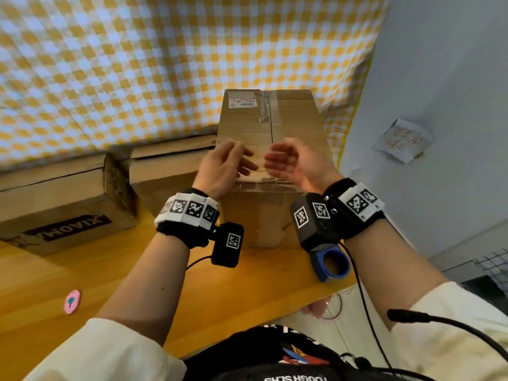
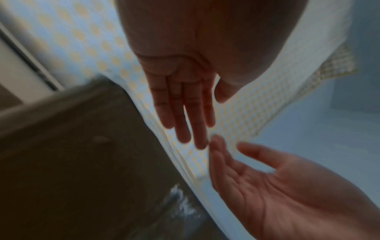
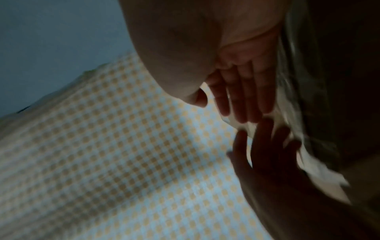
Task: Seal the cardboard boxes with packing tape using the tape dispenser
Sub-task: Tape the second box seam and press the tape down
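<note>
A: Tall cardboard box [image 1: 270, 138] upright on the wooden table [image 1: 82, 281], backed by the checked cloth [image 1: 137, 64]. Clear tape [image 1: 265, 176] already over the near top edge of that box, glinting, with a stretch running down the front face.

B: Hands?

A: Both over the near end of the box top. Left hand [image 1: 224, 167] with fingers straight and loose, gripping nothing. Right hand [image 1: 295, 163] the same: palm turned inward, fingers relaxed, empty. Fingertips nearly meeting above the centre seam.

B: Dispenser?

A: Blue tape dispenser [image 1: 331, 264] on the table, just in front of the box toward the right, partly behind the right wrist camera. Untouched.

B: So, smoothing rather than taping. Best way?

A: Probably flat palms pressed from the seam outward, then over the box edge and down the front face, chasing out bubbles. Firm, even pressure; no lifting of the tape end. Two more boxes [image 1: 63, 204] left of the tall one, likely next.
</note>
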